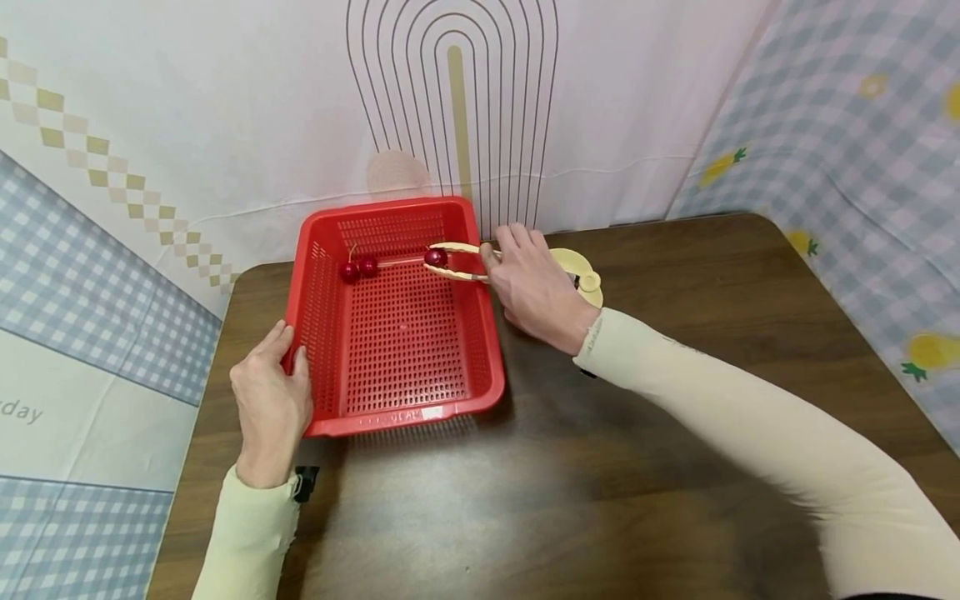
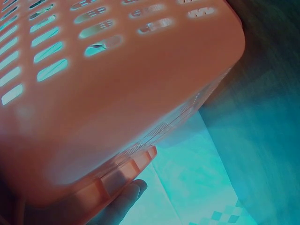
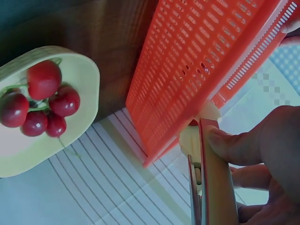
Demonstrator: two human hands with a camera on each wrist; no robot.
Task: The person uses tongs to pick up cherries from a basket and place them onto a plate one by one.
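our left hand (image 1: 266, 396) grips the red basket (image 1: 405, 354); our right hand (image 1: 534, 287) pinches the tongs (image 1: 459, 247) round a cherry (image 1: 435, 257)
we'd squeeze only enough to hold the cherry unbruised, keeping the basket steady; it hangs inside the basket's outline, left of our right hand, well apart from our left; a yellow bowl (image 3: 92, 82) sits near our right hand

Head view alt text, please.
A right hand holds cream tongs with a cherry between their tips over a red basket, whose left side the left hand grips. Two more cherries lie in the basket; a pale yellow dish shows partly behind the right hand on the wooden table.
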